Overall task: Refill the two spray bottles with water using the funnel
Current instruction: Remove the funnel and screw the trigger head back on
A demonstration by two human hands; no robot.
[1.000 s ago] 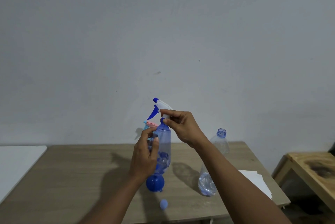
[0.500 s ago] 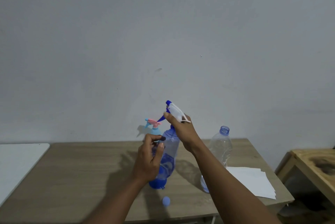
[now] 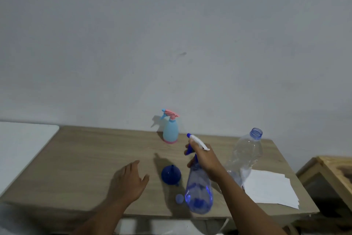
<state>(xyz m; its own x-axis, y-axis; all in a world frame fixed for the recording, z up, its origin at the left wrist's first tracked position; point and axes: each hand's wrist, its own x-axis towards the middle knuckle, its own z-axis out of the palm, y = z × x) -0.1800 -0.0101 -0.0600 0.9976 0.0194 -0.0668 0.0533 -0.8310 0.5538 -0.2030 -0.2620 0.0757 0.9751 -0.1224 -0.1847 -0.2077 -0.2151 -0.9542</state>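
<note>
Nearest me, blue spray bottle [image 3: 200, 194] is tilted, base toward the front edge of the bench [image 3: 85, 158]. My right hand [image 3: 204, 160] is wrapped round its neck, under the white trigger head. Small blue cap [image 3: 179, 198] lies just left of its base. My left hand [image 3: 131, 181] is over the bench, fingers spread, holding nothing. Blue funnel [image 3: 170, 174] sits between my hands, spout up. White paper sheets [image 3: 270, 187] at right, uncapped clear bottle [image 3: 245, 154] beside them. Light blue spray bottle [image 3: 170, 130] stands upright at the wall.
</note>
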